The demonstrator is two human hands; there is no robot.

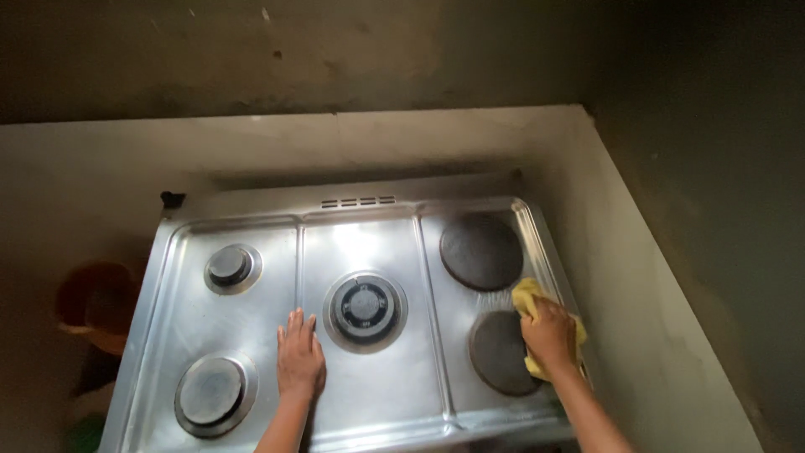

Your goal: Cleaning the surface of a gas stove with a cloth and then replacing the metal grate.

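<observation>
Stove top, steel, on desk: wiping in hand. Right hand closed on yellow cloth, at 3 o'clock between the two dark hotplates. Left hand flat, fingers spread, empty, bracing beside the centre burner. Next, likely: firm strokes around the plates.

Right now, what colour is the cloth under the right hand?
Yellow: the cloth under the right hand, head view.

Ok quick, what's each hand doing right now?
Left hand: open, flat on the steel stovetop, holding nothing.
Right hand: closed on a yellow cloth, by the front right hotplate.
</observation>
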